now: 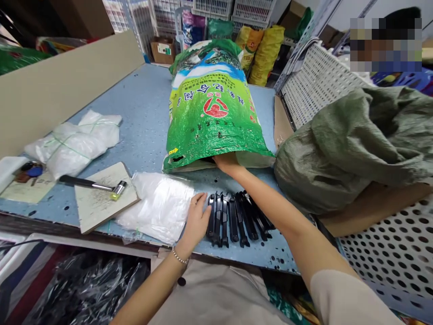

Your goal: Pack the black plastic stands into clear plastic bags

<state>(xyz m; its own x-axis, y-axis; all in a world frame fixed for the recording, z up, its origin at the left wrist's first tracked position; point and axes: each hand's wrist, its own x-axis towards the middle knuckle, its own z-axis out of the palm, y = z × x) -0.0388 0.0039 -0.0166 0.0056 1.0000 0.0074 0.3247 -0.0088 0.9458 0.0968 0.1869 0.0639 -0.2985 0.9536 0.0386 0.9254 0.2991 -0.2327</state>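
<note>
Black plastic bars (pixel 233 217) could be disarrayed if nudged by the unclenched left hand (pixel 197 217); inside the green feed sack (pixel 216 128), grip by the right hand (pixel 227 161) cannot be determined.

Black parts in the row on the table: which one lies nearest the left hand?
The leftmost black part, at the row's end beside the left hand; all the others lie farther right.

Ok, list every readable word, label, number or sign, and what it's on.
"配合饲": green bag, large print, upside down; characters at either end unclear.
Signs: red logo and yellow arrow, same bag.
Too small or blurred: that bag's finer lines, the cardboard box's label, print on the yellow bags behind.
</note>
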